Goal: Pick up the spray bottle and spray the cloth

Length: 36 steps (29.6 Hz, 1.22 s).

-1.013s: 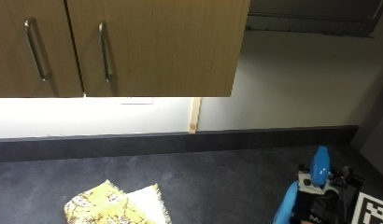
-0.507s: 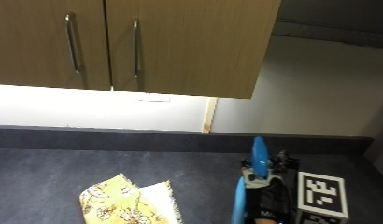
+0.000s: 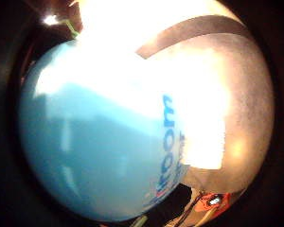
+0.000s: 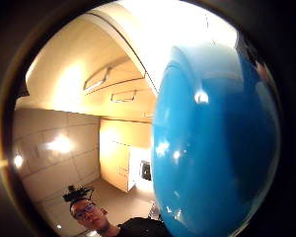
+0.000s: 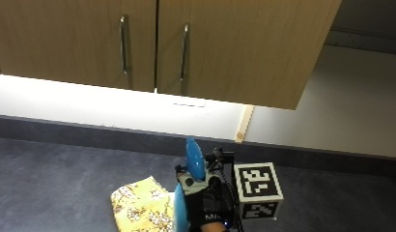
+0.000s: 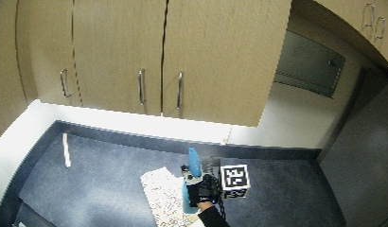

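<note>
I'm holding the blue spray bottle [image 5: 193, 164] up off the bench [image 5: 63, 179], my right hand [image 5: 207, 205] wrapped round it, w/ the yellow cloth [image 5: 140, 210] lying just beside on the bench. Pick-up looks done imo; spraying the cloth is what's left.

I'm looking at a kitchen. A dark blue-grey countertop [image 6: 106, 184] runs along the wall, with a matching low upstand [image 5: 69, 130] at its far edge. Above it hang wooden wall cabinets [image 5: 249, 48] with vertical metal bar handles [image 5: 184, 52], and a light strip under them brightens the white wall [image 5: 89, 104]. To the right, I see a dark recessed panel [image 6: 310, 64] set higher up.
</note>
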{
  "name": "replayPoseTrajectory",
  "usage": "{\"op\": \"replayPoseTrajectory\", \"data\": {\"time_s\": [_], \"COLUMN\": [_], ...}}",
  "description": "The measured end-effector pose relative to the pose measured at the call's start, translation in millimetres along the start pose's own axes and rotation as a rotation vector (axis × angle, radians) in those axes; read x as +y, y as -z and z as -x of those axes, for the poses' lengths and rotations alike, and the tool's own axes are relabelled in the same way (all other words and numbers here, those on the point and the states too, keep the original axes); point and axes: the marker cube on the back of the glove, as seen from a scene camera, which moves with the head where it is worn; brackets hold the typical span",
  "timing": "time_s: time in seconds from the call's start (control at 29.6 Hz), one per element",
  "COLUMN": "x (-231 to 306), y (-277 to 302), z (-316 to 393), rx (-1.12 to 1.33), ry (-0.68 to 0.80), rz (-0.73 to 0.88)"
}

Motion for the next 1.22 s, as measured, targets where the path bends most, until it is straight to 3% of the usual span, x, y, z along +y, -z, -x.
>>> {"op": "replayPoseTrajectory", "data": {"time_s": [0.2,0.61,0.74,0.88,1.05,1.22], "x": [-12,-12,-3,-5,3,0], "y": [-1,-12,-7,-12,-5,-3], "z": [-12,-103,-134,-126,-155,-144], "rx": [0.097,0.383,0.483,0.563,0.507,0.408], "ry": [-0.152,-0.955,-1.131,-1.141,-1.149,-1.036], "rz": [0.039,0.562,0.656,0.729,0.695,0.642]}}
